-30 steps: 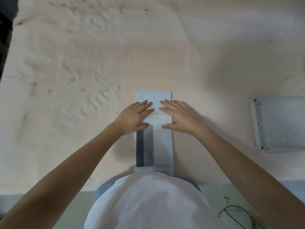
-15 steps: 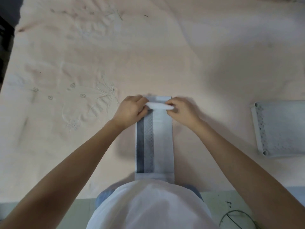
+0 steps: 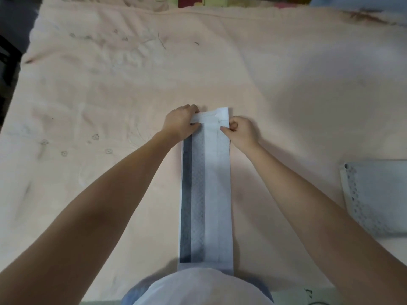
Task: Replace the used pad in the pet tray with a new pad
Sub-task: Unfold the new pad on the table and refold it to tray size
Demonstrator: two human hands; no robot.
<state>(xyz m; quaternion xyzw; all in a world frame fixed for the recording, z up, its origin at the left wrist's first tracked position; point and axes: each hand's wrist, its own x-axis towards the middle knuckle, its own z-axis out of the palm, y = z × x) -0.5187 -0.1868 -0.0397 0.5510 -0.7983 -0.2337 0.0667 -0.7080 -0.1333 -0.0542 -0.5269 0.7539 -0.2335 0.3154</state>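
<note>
- Your left hand and right hand each pinch the far end of the folded pad.
- The pad lies as a long strip on the peach bedsheet.
- The tray sits well apart, to your right.

Soft dim light, faint shadows, edges blurred

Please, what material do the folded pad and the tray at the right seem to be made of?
The pad looks like soft, matte nonwoven paper or fabric with a quilted grey strip; it keeps sharp folds. The tray seems to be pale rigid plastic, judging by its moulded rim and perforated grid; the blur leaves this uncertain.
</note>
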